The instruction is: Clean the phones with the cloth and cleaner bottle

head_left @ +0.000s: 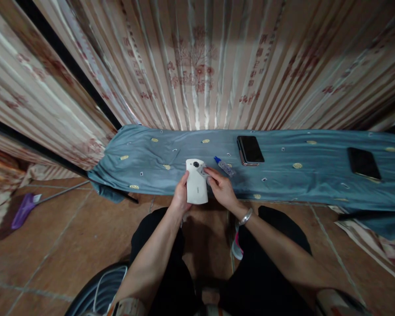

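Observation:
A white smartphone (196, 188) is upright in my left hand (181, 192), back side toward me, with its round camera near the top. My left fingers wrap its left edge. My right hand (221, 186) pinches a small greyish cloth (202, 170) against the phone's upper right, beside the camera. Just beyond my right fingers, a small clear bottle with a blue top (224, 166) lies on its side. Much of the cloth is hidden under my fingers.
A blue-grey patterned sheet (276, 180) covers the long narrow surface. A stack of dark phones (251, 150) lies right of the bottle, and another dark phone (364, 163) farther right. Curtains (197, 101) hang behind. A purple broom (23, 210) lies on the tiled floor.

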A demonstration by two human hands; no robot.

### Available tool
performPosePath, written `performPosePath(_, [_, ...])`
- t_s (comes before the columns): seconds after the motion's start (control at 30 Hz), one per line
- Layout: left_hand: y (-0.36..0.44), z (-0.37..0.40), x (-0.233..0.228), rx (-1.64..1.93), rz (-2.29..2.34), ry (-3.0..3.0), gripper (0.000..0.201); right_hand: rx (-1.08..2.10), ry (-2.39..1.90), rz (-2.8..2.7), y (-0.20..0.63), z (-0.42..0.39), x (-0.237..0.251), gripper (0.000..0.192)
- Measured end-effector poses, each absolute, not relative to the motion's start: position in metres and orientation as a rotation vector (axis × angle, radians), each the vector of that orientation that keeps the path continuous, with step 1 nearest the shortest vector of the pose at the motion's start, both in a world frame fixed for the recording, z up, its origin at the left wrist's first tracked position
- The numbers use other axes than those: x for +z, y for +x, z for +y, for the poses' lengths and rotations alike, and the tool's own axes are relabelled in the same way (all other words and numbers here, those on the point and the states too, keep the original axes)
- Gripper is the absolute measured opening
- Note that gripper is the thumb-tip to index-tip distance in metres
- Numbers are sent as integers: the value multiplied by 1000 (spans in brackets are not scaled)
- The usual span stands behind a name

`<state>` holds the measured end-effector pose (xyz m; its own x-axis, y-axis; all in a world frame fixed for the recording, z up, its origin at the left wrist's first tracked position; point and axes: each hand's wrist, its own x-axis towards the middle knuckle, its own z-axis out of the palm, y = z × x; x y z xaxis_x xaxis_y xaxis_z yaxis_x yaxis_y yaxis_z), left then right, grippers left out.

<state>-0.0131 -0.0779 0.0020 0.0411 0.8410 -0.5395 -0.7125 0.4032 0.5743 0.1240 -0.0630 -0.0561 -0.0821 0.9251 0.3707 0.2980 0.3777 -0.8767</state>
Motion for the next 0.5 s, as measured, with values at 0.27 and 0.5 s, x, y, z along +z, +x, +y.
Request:
performPosePath(0.27, [-8,-83,1,1142,903,183,44,896,-1197,-1520,125,-50,-57,40])
performPosePath(0.5, [0,-88,-4,1058,888,193,42,727,-1196,-1600,125,-43,-53,40])
